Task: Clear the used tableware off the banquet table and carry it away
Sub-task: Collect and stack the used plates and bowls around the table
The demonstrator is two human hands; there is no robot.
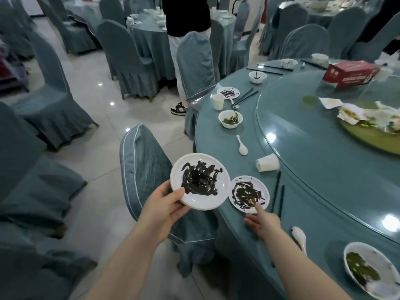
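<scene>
My left hand [164,210] grips a small stack of white plates [200,180] smeared with dark sauce, held in the air beside the table edge. My right hand [263,221] touches the near rim of a smaller soiled white plate [249,194] lying at the edge of the round teal banquet table [307,191], one finger on the rim. Along the edge beyond lie black chopsticks [278,192], a tipped paper cup [268,163], a white spoon [242,146], a bowl with greens [230,119], an upright paper cup [218,101] and another dirty plate [228,92].
A covered chair [149,169] stands just under the plates I hold. A glass turntable [324,131] carries a red box [349,73] and food scraps. A soiled bowl [372,270] and spoon [299,237] lie near right. A person [186,16] stands by the far table.
</scene>
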